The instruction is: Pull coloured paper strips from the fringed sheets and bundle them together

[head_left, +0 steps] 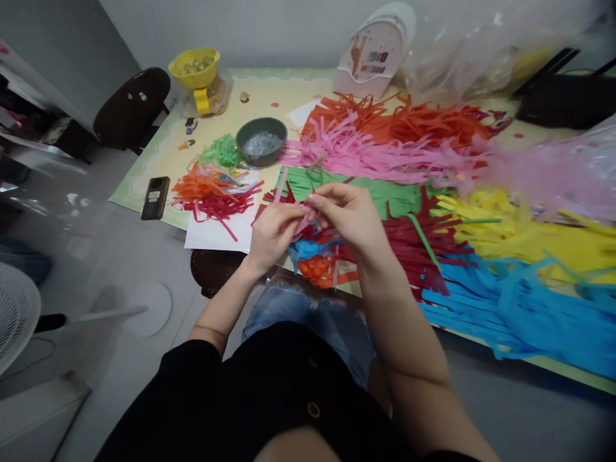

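My left hand [275,232] and my right hand [350,213] meet above the table's near edge, fingers closed in a pinch. Between the fingertips is a small bit of pink paper strip [307,210], mostly covered by the fingers. A thin dark piece sticks up by my right fingertips; its kind is too small to tell. Just below the hands lie crumpled blue strips [310,248] and orange strips [320,271]. Green fringed paper [399,197] and dark red fringed paper [409,240] spread out behind and beside my right hand.
Pink [380,157], orange [433,125], yellow [510,228] and blue fringed paper [520,308] cover the right. Left are a strip pile [206,189], white sheet [206,234], dark bowl [261,154], phone [155,197] and yellow basket [195,69]. A fan [17,314] stands on the floor.
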### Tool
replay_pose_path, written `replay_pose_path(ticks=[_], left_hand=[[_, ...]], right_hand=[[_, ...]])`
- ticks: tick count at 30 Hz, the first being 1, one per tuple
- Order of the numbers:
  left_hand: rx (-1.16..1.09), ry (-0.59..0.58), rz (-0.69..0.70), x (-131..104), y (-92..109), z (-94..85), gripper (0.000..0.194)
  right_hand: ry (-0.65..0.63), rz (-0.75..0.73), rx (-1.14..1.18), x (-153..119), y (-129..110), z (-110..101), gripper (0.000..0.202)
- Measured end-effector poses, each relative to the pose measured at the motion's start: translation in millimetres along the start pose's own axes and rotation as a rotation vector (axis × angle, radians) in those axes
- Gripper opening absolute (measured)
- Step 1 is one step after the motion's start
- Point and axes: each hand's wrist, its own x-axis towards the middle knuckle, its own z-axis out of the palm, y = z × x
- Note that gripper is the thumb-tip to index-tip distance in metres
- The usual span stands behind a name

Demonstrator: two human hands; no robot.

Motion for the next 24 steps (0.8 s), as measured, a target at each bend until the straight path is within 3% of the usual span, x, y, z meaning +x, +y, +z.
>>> replay_pose_path(ticks=[2, 5, 7, 10, 12, 16, 18, 20, 24], left_hand=[[0.041, -0.172, -0.110, -6, -8, 0.0, 0.014], [0.013, -0.630, -0.310, 7, -35, -8.2, 0.009], [0.020, -0.750, -0.394, 31, -65, -19.9, 0.008], [0.244, -0.510, -0.524, 71, -124, -40.5, 0.033], [0.506, -0.397, -0.624, 87, -160, -50.1, 0.031], [0.824, -0.429, -0.666, 91, -199, -55.8, 0.026], [0.815, -0.406, -0.669, 91, -205, -60.3, 0.018], [0.659, -0.290, -0.721, 98, -208, -73.4, 0.005], [0.288, -0.068, -0.817, 127, -215, -129.7, 0.014]], right_hand=[[0.112, -0.029, -0.018, 3, 9, -2, 0.054], [0.187, -0.061, 0.104, 11, 25, -1, 0.052], [0.183, -0.054, 0.154, 15, 33, 1, 0.049], [0.189, -0.038, 0.167, 17, 37, 6, 0.047], [0.193, -0.034, 0.192, 17, 34, 10, 0.048], [0.200, -0.045, 0.212, 17, 25, 16, 0.052], [0.193, -0.051, 0.197, 18, 24, 18, 0.053], [0.181, -0.049, 0.183, 19, 24, 18, 0.053], [0.179, -0.039, 0.181, 21, 24, 20, 0.057]])
